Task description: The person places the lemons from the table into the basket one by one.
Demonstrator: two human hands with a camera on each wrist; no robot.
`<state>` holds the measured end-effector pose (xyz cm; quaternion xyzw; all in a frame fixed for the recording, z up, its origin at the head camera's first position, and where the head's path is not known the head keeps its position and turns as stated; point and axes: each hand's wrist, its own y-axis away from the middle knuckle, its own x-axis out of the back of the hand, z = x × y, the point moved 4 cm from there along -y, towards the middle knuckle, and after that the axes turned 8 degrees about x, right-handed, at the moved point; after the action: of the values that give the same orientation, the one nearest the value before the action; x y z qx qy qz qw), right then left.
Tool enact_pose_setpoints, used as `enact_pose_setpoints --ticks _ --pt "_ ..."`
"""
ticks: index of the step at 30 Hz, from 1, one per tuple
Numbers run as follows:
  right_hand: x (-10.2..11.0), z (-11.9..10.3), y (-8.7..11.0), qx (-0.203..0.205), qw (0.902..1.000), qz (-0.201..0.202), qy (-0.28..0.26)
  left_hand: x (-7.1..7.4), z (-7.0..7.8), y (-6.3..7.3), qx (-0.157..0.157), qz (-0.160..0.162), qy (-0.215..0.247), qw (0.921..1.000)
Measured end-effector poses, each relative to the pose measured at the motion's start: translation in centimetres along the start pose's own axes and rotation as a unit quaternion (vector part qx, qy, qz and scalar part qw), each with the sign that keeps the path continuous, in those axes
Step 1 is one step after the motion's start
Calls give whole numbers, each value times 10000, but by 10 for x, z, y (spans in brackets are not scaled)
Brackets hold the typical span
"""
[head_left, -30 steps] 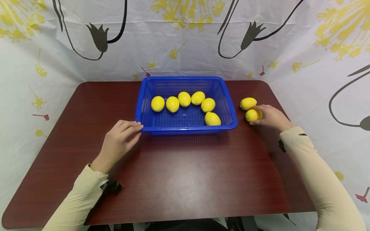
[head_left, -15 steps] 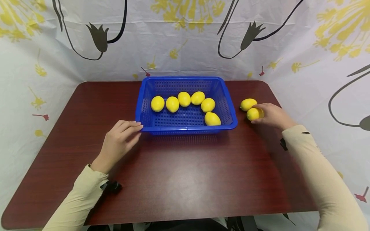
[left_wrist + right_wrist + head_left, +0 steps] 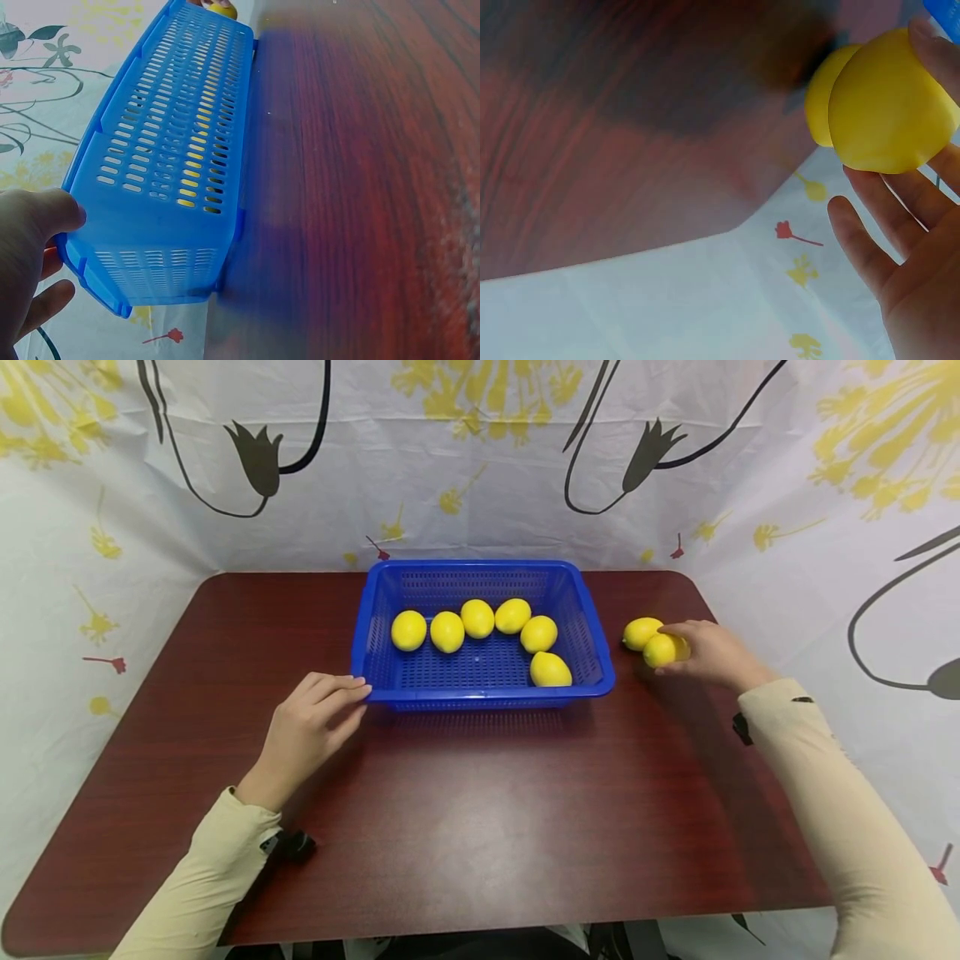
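My left hand (image 3: 307, 727) pinches the front left corner of a blue plastic basket (image 3: 480, 694); in the left wrist view the thumb lies on the rim's outer side. Several yellow lemons (image 3: 447, 632) lie on the basket floor, mostly in a curved row toward the back and right. Right of the basket, my right hand (image 3: 716, 653) holds a lemon (image 3: 660, 651) between thumb and fingers. Just behind it on the table is another lemon (image 3: 637, 632), partly covered by the held one. In the right wrist view the held lemon (image 3: 892, 105) overlaps that other lemon (image 3: 820, 97).
The dark red wooden table (image 3: 480, 827) has rounded corners. White cloth (image 3: 480, 485) with printed flowers hangs behind it and along both sides. A black wrist device (image 3: 292, 845) sits at the left cuff.
My right hand has drawn slightly right and upward in the head view, and the held lemon has moved with it. My left hand and the basket stay in place.
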<state>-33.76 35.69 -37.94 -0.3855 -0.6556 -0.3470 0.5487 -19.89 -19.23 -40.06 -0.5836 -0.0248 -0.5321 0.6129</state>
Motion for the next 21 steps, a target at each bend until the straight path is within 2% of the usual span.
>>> enact_pose_setpoints --ticks 13,21 --pt "30 -11 -5 146 9998 61 108 -1 -1 1 -81 90 7 9999" --pt "56 -22 -6 314 9988 216 297 0 -1 0 -79 70 -3 9999"
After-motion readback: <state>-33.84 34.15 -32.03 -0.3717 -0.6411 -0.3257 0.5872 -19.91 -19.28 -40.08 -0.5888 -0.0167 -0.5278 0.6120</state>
